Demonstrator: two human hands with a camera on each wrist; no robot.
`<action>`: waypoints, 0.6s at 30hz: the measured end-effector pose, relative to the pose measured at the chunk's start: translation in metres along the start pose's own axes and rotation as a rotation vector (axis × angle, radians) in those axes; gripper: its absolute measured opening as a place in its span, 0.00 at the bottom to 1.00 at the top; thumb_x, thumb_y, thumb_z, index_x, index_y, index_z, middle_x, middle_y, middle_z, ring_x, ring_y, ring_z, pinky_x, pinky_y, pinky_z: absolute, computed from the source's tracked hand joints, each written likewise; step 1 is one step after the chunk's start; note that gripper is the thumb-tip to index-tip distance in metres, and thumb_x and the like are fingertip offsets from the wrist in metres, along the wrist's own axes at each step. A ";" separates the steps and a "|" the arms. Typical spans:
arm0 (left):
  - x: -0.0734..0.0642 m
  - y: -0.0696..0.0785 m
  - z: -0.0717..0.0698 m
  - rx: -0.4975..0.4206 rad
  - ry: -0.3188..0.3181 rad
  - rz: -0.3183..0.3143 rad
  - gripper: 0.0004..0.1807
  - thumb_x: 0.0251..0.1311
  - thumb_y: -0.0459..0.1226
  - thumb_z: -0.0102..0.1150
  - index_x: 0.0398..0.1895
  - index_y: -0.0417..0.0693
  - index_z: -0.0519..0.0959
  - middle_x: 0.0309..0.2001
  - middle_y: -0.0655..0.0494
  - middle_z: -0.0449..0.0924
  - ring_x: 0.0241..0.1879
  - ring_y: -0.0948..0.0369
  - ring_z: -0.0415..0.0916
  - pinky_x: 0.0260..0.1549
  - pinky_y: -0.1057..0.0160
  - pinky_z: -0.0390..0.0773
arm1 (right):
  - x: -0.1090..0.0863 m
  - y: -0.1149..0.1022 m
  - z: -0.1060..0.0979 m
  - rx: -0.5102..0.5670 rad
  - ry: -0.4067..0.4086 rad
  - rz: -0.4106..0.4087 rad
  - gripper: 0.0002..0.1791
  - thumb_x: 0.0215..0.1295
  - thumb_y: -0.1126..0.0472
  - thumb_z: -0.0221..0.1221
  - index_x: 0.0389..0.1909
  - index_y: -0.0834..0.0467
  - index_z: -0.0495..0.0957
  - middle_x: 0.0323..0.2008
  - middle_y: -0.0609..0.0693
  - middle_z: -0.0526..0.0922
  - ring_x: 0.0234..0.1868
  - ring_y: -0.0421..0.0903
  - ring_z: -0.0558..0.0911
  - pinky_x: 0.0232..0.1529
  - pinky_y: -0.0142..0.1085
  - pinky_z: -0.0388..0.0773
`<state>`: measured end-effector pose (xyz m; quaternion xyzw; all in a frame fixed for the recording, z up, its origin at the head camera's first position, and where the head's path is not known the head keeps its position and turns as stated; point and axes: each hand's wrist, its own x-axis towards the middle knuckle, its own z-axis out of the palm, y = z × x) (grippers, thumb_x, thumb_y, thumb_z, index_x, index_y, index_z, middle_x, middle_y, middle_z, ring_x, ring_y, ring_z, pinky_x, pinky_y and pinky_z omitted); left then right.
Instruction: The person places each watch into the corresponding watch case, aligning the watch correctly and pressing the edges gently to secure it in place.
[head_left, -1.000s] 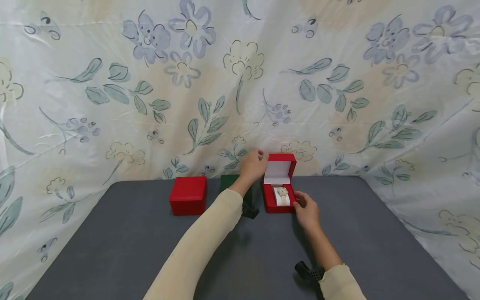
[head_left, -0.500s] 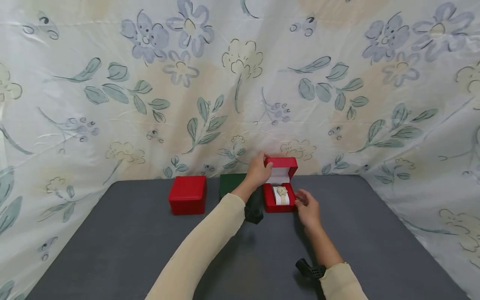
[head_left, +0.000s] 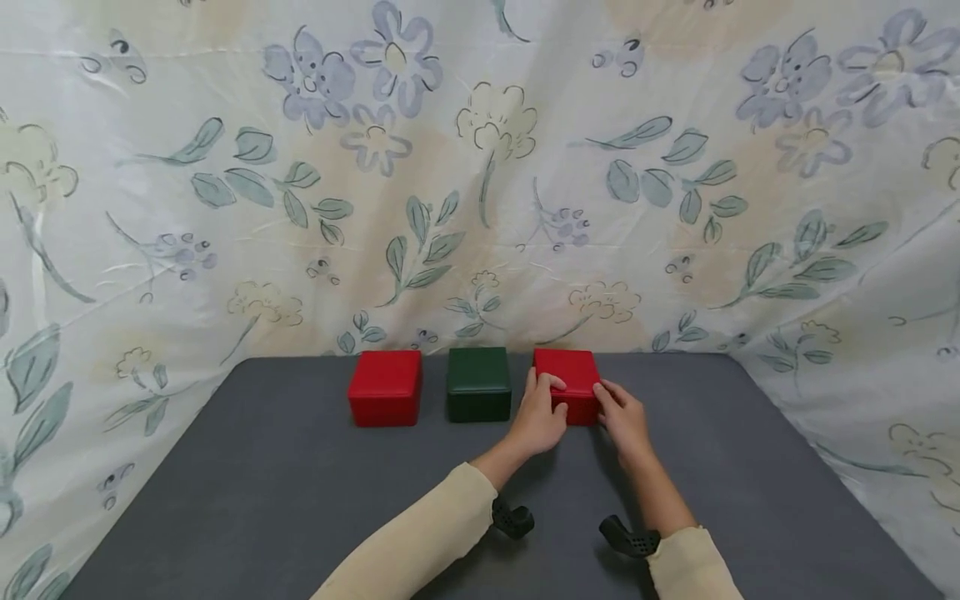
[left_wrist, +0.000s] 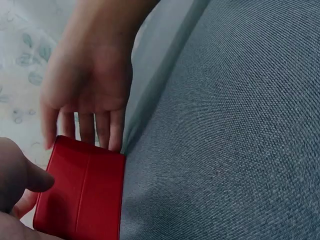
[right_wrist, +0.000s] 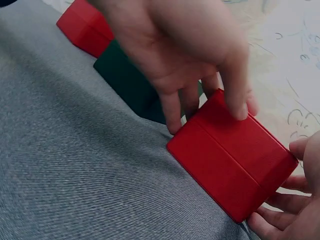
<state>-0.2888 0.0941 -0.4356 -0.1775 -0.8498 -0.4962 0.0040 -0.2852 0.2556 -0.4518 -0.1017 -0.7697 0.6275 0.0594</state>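
A red watch box [head_left: 574, 373], its lid down, sits at the right end of the row. My left hand [head_left: 542, 418] is at its left part, fingers over the lid and thumb on the front face; the left wrist view shows that thumb [left_wrist: 40, 179] on the red front. My right hand [head_left: 624, 417] holds the right side, thumb at the front corner. From the right wrist view, its fingers [right_wrist: 280, 220] lie along that end of the box. The watch seen earlier is hidden inside.
Left of the held box stand a dark green box [head_left: 478, 385] and another red box [head_left: 386, 390], both with lids down, on a grey cloth-covered table [head_left: 285, 483]. Behind them hangs a floral curtain [head_left: 420, 167].
The watch box's raised lid has come down and covers the watch. My left hand went from the lid's upper edge down to the front, uncovering the green box. My right hand stayed at the right side.
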 end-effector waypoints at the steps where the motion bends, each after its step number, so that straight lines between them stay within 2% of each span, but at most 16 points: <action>1: 0.000 -0.001 0.001 -0.005 0.004 -0.001 0.16 0.64 0.33 0.54 0.53 0.48 0.66 0.75 0.44 0.46 0.69 0.46 0.59 0.58 0.50 0.75 | 0.000 0.000 0.000 -0.007 -0.002 -0.002 0.33 0.74 0.44 0.46 0.72 0.59 0.60 0.70 0.61 0.64 0.67 0.55 0.70 0.65 0.49 0.70; 10: -0.001 -0.002 0.006 0.006 0.004 -0.005 0.18 0.64 0.38 0.56 0.55 0.51 0.65 0.71 0.49 0.54 0.65 0.52 0.64 0.57 0.53 0.75 | -0.003 0.003 -0.001 -0.040 0.015 -0.004 0.33 0.74 0.45 0.45 0.72 0.59 0.59 0.71 0.62 0.63 0.67 0.56 0.69 0.66 0.50 0.69; 14: -0.004 0.004 -0.001 0.049 0.003 0.026 0.23 0.63 0.40 0.58 0.59 0.51 0.64 0.71 0.51 0.55 0.64 0.53 0.65 0.57 0.53 0.76 | -0.006 -0.003 -0.004 -0.093 0.134 -0.062 0.31 0.73 0.44 0.47 0.69 0.58 0.65 0.66 0.60 0.70 0.64 0.54 0.71 0.64 0.48 0.70; 16: -0.007 0.008 -0.009 0.106 0.008 0.074 0.27 0.62 0.41 0.58 0.62 0.49 0.63 0.71 0.50 0.56 0.64 0.54 0.65 0.58 0.53 0.76 | -0.009 -0.009 -0.005 -0.149 0.206 -0.124 0.28 0.73 0.43 0.47 0.66 0.56 0.69 0.62 0.59 0.75 0.60 0.53 0.73 0.60 0.47 0.71; 18: -0.010 0.011 -0.020 0.178 0.021 0.127 0.30 0.63 0.41 0.58 0.66 0.48 0.61 0.70 0.51 0.59 0.64 0.55 0.65 0.59 0.53 0.75 | -0.014 -0.015 -0.005 -0.211 0.241 -0.184 0.27 0.72 0.43 0.48 0.63 0.54 0.72 0.59 0.58 0.78 0.57 0.53 0.75 0.56 0.48 0.72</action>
